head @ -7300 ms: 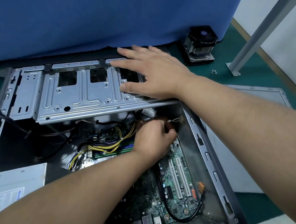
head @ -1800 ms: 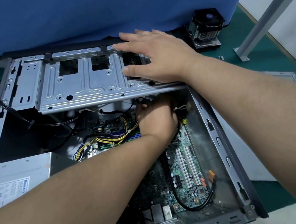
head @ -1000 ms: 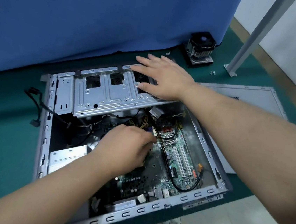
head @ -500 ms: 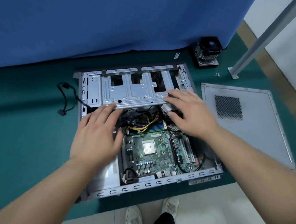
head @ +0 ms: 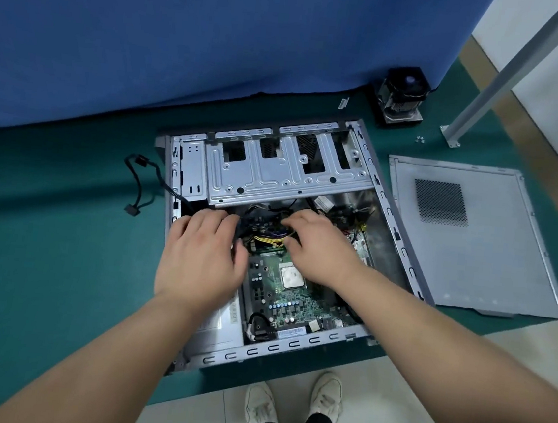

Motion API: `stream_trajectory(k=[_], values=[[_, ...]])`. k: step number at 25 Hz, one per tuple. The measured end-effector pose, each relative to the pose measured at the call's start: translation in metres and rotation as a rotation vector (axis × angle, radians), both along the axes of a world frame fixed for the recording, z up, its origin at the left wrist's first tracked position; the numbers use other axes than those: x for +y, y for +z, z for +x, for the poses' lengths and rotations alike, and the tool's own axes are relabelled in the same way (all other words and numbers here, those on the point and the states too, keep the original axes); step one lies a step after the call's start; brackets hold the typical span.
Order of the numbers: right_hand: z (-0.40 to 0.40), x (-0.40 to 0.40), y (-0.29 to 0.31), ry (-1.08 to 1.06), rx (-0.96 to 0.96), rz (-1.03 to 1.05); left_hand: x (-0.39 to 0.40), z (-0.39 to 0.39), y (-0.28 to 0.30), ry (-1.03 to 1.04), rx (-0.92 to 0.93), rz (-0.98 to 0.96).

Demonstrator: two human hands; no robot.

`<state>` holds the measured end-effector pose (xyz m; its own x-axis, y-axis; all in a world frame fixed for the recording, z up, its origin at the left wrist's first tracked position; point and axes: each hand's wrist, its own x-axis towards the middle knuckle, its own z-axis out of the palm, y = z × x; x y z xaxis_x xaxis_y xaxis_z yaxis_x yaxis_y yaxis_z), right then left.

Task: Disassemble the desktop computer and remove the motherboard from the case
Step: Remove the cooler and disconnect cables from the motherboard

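The open computer case (head: 293, 344) lies flat on the green mat. Inside it sits the green motherboard (head: 290, 302) with its bare CPU (head: 290, 278). My left hand (head: 200, 258) reaches in at the board's upper left, fingers curled round black cables (head: 238, 235). Beside it, my right hand (head: 318, 246) has its fingers curled on the yellow wire bundle (head: 267, 242). Both hands work just below the metal drive cage (head: 274, 176). The fingertips are hidden among the wires.
The removed side panel (head: 471, 266) lies right of the case. A CPU cooler (head: 403, 97) and small screws (head: 420, 140) sit at the back right by a metal post (head: 490, 85). A loose black cable (head: 137, 182) trails left. The power supply (head: 217, 330) fills the case's near left.
The view has pulled back and up. My right hand left the drive cage and dropped into the case. My left hand moved from the cage edge onto the cables beside it.
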<state>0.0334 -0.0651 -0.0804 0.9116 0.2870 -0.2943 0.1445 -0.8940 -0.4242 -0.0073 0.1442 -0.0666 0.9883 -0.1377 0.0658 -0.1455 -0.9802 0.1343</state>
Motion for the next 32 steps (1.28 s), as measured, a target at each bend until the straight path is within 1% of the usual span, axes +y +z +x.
stream_trajectory(k=[2,5,7,9,10,11,12,14,16,19,21,24,25,29,32], values=[[-0.004,0.019,-0.002,-0.068,-0.010,0.126,0.000,0.000,0.000,0.007,0.010,0.006],[-0.005,0.046,-0.001,-0.051,0.060,0.220,0.000,-0.001,0.000,-0.005,0.008,0.000],[-0.006,0.053,0.000,0.015,0.092,0.146,0.001,-0.002,0.001,-0.010,-0.012,-0.021],[-0.012,0.050,0.001,0.061,0.016,-0.018,0.001,-0.002,0.003,0.001,-0.044,-0.059],[-0.015,0.045,0.003,0.054,-0.028,-0.070,0.002,-0.003,0.005,0.012,-0.067,-0.088],[-0.018,0.040,0.005,0.030,-0.055,-0.079,0.004,-0.004,0.007,0.025,-0.094,-0.129],[-0.020,0.034,0.007,0.002,-0.062,-0.047,0.007,-0.006,0.008,0.041,-0.120,-0.179],[-0.018,0.021,0.014,-0.056,-0.023,0.094,0.012,-0.009,0.010,0.071,-0.141,-0.257],[-0.014,0.010,0.021,-0.098,0.002,0.211,0.012,-0.011,0.012,0.072,-0.120,-0.264],[-0.013,0.002,0.027,-0.155,-0.006,0.328,0.008,-0.008,0.013,0.021,-0.074,-0.250],[-0.014,0.003,0.030,-0.192,-0.018,0.407,0.001,-0.006,0.017,-0.003,-0.038,-0.348],[-0.011,0.008,0.033,-0.170,-0.057,0.421,-0.010,-0.002,0.021,-0.007,-0.035,-0.514],[-0.010,0.011,0.034,-0.152,-0.057,0.411,-0.012,0.000,0.021,-0.023,-0.047,-0.519],[-0.009,0.019,0.028,-0.086,-0.045,0.383,-0.011,-0.002,0.009,-0.161,-0.181,-0.339],[-0.007,0.011,0.017,0.000,-0.030,0.341,-0.013,-0.004,-0.002,-0.180,-0.290,-0.310]])
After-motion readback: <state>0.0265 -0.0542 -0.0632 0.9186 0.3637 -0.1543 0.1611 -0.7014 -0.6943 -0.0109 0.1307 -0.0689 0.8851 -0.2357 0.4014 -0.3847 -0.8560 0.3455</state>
